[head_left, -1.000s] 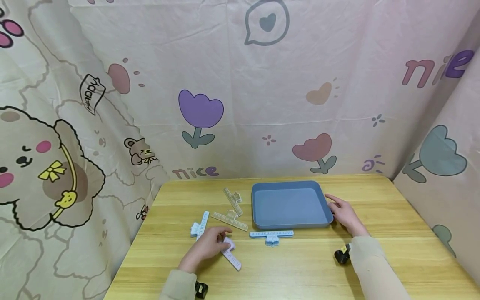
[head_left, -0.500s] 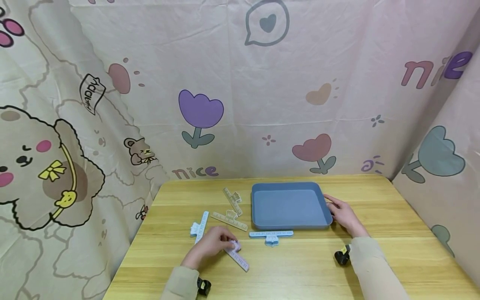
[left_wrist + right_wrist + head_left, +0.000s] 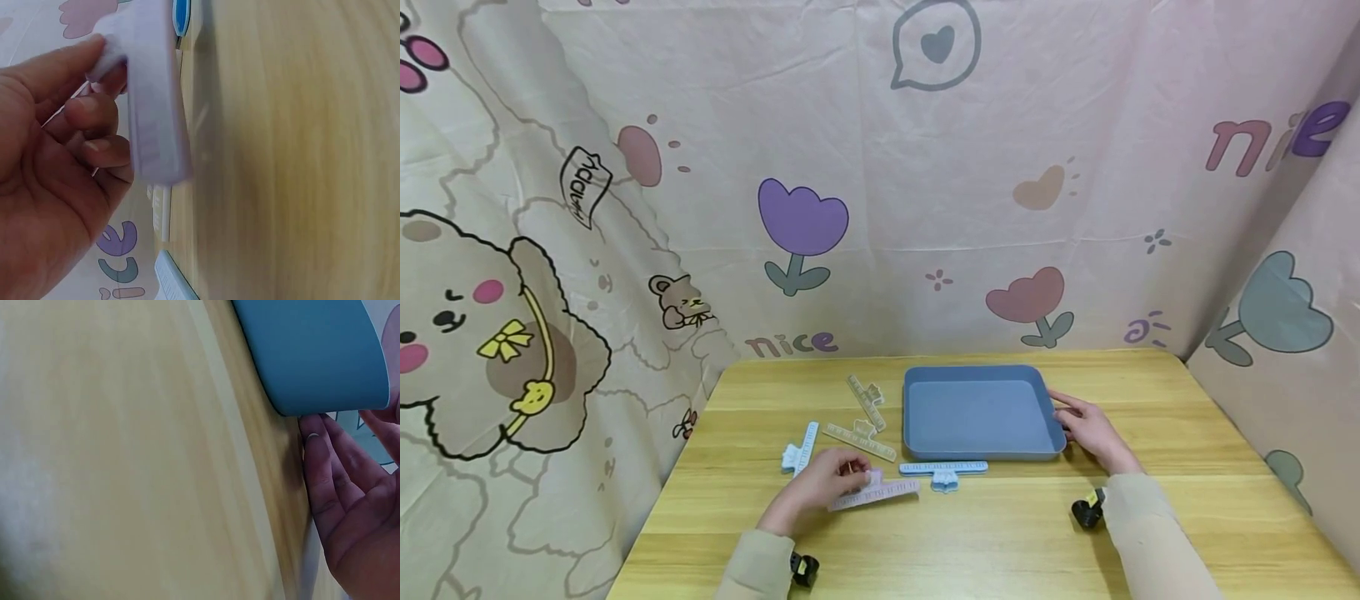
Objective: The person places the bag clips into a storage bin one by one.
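Note:
My left hand [image 3: 831, 479] pinches the grip of a pale purple long-bar clip [image 3: 880, 494] between thumb and fingers. In the left wrist view the clip's bar [image 3: 153, 112] stands out over the wooden table, blurred. Under the left wrist's far side lies a light blue clip [image 3: 805, 446], partly hidden by the hand. My right hand [image 3: 1093, 433] is at the right end of a blue-grey tray [image 3: 985, 456], thumb at the rim and the other fingers along the outer wall. The right wrist view puts fingertips [image 3: 315, 447] low against the tray's corner [image 3: 312, 362].
Two clear, beige-looking clips [image 3: 859, 442] lie left of the tray, at the back. A second blue clip [image 3: 943, 469] lies along the tray's front side. A patterned curtain [image 3: 880, 167] closes off the table's back and both sides.
The purple clip has turned from slanting toward the front to lying nearly crosswise in my left hand, its free end swung to the right. My right hand stays at the tray, which has shifted very slightly.

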Motion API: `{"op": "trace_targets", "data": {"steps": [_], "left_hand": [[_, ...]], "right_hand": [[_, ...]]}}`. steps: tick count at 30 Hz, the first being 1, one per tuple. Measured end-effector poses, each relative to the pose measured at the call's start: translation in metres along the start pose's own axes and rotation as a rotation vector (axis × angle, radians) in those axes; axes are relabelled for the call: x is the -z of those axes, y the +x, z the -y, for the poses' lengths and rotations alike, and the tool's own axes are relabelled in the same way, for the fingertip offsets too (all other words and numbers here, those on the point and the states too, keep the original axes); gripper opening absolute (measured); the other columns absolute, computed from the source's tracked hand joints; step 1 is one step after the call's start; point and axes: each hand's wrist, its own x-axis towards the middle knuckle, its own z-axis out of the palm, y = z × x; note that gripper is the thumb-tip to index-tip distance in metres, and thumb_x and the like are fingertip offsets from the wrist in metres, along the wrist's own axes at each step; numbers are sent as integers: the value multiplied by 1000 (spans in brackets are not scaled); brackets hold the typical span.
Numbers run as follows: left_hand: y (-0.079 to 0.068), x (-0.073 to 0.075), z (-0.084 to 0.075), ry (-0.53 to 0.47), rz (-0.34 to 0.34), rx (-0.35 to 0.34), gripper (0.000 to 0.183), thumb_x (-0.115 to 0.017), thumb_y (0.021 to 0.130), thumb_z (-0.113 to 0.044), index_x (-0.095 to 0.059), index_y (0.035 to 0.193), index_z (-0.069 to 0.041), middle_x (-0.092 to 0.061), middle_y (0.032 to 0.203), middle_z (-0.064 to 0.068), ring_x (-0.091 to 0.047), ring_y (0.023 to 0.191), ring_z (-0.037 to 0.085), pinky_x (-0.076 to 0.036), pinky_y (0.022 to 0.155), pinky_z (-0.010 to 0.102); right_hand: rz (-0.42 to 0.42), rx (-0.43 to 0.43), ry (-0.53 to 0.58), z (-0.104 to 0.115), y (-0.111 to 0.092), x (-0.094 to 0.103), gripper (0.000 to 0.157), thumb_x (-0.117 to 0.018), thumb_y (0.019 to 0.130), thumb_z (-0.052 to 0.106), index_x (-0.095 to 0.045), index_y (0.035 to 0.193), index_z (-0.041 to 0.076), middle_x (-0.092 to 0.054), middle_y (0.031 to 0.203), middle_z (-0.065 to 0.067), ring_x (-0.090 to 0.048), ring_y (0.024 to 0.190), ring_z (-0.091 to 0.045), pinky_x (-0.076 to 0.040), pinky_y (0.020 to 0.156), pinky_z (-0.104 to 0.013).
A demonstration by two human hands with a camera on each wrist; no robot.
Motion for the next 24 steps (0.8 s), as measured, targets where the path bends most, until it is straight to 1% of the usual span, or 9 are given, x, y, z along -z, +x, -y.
{"op": "trace_targets", "data": {"steps": [5,7,9,12,15,19,24], "left_hand": [[3,-2,-2,-15,-12,7,7,-65,94,-18,-67,95,-12,-59,78,-6,-54,68,10,-47,58,24],[3,-3,-2,-35,-25,29,7,-66,94,-18,-66,95,-12,-59,79,-5,-54,69,11,-47,59,24],[4,-4,-3,-65,-41,42,6,-66,94,-16,-66,95,-11,-59,79,-4,-54,69,12,-47,59,24],[4,-3,-6,-116,-70,69,6,-66,93,-14,-65,97,-9,-61,80,-3,-55,71,13,-48,60,23],[5,-3,-9,-165,-99,81,8,-66,92,-12,-65,98,-7,-62,80,-1,-56,70,14,-48,59,23],[9,-3,-13,-203,-130,87,10,-67,92,-11,-66,100,-5,-63,79,0,-54,66,12,-46,55,21],[18,-6,-19,-261,-169,98,16,-68,90,-9,-65,104,0,-66,79,5,-54,63,13,-44,52,20]], "right_hand": [[9,-5,53,-2,1,1,52,-47,99,5,-35,149,-3,-53,128,-36,-65,92,-21,-57,70,-32],[14,-6,63,-3,1,1,52,-47,99,5,-35,149,-4,-55,126,-35,-66,90,-20,-57,70,-33],[27,0,65,-5,0,2,53,-47,99,4,-33,149,-5,-55,125,-36,-67,90,-20,-57,69,-33],[33,-7,80,-6,0,1,52,-47,99,4,-34,149,-3,-55,125,-35,-68,89,-21,-58,68,-35],[40,-8,77,-6,-1,1,52,-46,99,4,-34,149,-2,-55,126,-35,-68,90,-22,-58,67,-35],[51,-2,72,-5,-1,0,52,-46,99,3,-34,149,-3,-55,126,-35,-68,89,-22,-58,67,-35],[61,6,76,-2,-2,-3,51,-47,99,4,-35,148,-5,-55,125,-35,-68,89,-21,-57,67,-34]]}}
